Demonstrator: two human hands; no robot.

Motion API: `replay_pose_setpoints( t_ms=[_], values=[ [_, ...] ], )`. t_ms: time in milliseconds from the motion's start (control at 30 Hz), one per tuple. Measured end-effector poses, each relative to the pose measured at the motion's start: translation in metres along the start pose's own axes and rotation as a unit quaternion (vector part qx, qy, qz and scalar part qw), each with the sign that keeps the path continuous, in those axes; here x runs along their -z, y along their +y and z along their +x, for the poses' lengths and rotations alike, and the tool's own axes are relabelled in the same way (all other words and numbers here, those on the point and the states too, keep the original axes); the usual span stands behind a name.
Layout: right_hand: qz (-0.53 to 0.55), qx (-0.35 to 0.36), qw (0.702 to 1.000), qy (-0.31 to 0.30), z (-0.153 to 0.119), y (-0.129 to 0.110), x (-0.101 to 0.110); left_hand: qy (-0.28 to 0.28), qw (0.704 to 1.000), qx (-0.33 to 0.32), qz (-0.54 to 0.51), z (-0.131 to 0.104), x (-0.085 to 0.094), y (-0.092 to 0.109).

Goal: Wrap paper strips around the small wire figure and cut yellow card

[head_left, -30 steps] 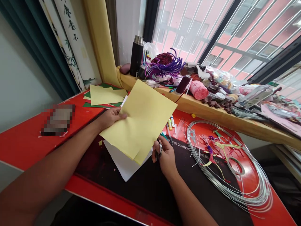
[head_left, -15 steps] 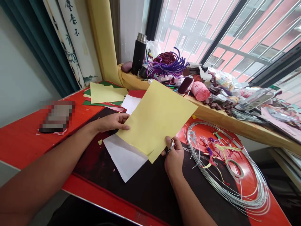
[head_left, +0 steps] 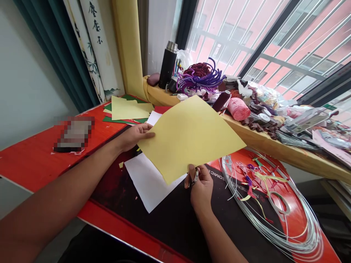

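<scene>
A large yellow sheet of paper (head_left: 192,131) is held tilted above the table. My left hand (head_left: 137,136) grips its left edge, thumb on top and fingers beneath. At its lower edge, my right hand (head_left: 201,182) is closed around scissors (head_left: 195,177), whose handle loops show at the fingers; the blades are mostly hidden. A white sheet (head_left: 152,186) lies below on the dark mat (head_left: 170,223), partly covered by the yellow one.
A wire coil (head_left: 309,219) with ribbon scraps and a tape ring (head_left: 279,202) lies at right. Coloured papers (head_left: 131,109) and a blurred-out object (head_left: 74,133) are at left. The windowsill holds a black flask (head_left: 168,65), purple cords (head_left: 201,80) and pink twine (head_left: 238,109).
The yellow sheet has turned and its right corner has swung outward; the narrow cut line near its lower corner no longer shows. The view has shifted slightly left.
</scene>
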State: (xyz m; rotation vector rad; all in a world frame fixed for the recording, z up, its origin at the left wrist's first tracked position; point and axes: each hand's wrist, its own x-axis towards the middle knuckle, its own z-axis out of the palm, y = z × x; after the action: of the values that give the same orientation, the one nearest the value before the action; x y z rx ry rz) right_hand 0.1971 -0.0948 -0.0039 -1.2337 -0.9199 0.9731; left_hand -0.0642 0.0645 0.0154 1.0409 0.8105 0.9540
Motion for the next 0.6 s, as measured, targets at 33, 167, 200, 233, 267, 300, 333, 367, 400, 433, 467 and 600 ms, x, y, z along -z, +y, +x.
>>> replay_pose_setpoints(
  t_ms=[33, 167, 200, 233, 267, 300, 333, 367, 400, 433, 467, 600],
  values=[
    [0.005, 0.004, 1.0, 0.006, 0.001, -0.001, 0.001, -0.028, 0.999, 0.024, 0.005, -0.002, 0.0, 0.001],
    [0.028, 0.011, 0.999, 0.02, 0.004, 0.0, 0.003, -0.053, 0.996, 0.066, 0.033, -0.005, -0.003, 0.0],
    [0.028, 0.007, 0.999, 0.018, 0.004, 0.0, 0.003, -0.037, 0.997, 0.06, 0.031, -0.004, -0.003, -0.001],
    [0.026, 0.001, 1.0, 0.012, 0.003, 0.001, 0.002, -0.017, 0.998, 0.046, 0.027, -0.002, -0.004, -0.001],
    [0.021, -0.003, 1.0, 0.005, 0.002, 0.001, 0.001, 0.004, 0.999, 0.028, 0.023, -0.001, -0.003, -0.002],
    [0.012, -0.008, 1.0, -0.007, 0.001, 0.001, 0.0, 0.027, 0.999, 0.008, 0.018, 0.001, -0.003, -0.003],
    [0.001, -0.011, 1.0, -0.023, -0.001, 0.001, -0.001, 0.05, 0.999, -0.013, 0.013, 0.004, -0.002, -0.004],
    [-0.012, -0.013, 0.999, -0.042, -0.002, 0.001, -0.002, 0.071, 0.997, -0.034, 0.005, 0.006, 0.0, -0.005],
    [-0.025, -0.015, 0.998, -0.062, -0.003, 0.0, -0.003, 0.095, 0.994, -0.055, -0.007, 0.009, 0.003, -0.006],
    [-0.038, -0.017, 0.996, -0.083, -0.004, 0.0, -0.003, 0.12, 0.99, -0.076, -0.022, 0.012, 0.006, -0.007],
    [-0.05, -0.02, 0.993, -0.103, -0.005, 0.0, -0.004, 0.147, 0.984, -0.097, -0.039, 0.015, 0.01, -0.007],
    [-0.054, -0.037, 0.985, -0.157, -0.006, 0.0, -0.002, 0.236, 0.958, -0.138, -0.081, 0.025, 0.029, -0.003]
  ],
)
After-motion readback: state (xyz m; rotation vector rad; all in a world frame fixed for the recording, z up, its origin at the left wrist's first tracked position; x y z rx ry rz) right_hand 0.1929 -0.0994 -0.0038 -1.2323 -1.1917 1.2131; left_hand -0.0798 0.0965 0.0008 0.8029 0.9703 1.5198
